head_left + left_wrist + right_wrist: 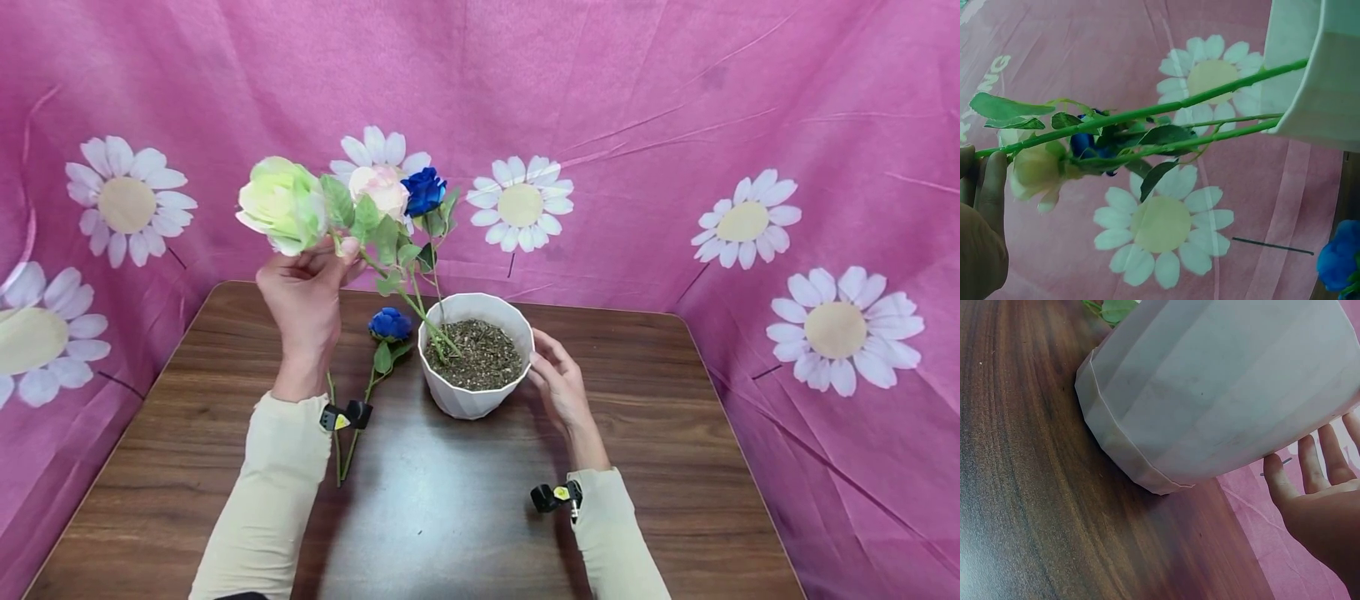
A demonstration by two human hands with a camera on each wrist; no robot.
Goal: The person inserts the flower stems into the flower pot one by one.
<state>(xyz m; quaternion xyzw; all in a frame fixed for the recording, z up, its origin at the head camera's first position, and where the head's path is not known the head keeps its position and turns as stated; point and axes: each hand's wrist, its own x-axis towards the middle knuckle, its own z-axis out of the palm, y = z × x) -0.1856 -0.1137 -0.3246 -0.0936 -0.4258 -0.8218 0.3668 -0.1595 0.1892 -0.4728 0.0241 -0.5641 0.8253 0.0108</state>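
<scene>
I have the left hand (pixel 303 292) pinching the stem of the pale green rose (pixel 281 207), its bloom above and left of the pot (pixel 468 402), its foot at the pot's soil (pixel 483 354). The right hand (pixel 558 383), fingers loosely spread, touches the pot's right side. I'd call this step planting; next calls for firm seating, leaving 1 blue rose (pixel 390 324) left of the pot.

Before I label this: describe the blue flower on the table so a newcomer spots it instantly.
On the wooden table, find the white pot that the right hand touches. Just left of it in the head view lies a blue flower. The other blue flower stands in the pot; this one lies on the wood, outside it.
</scene>
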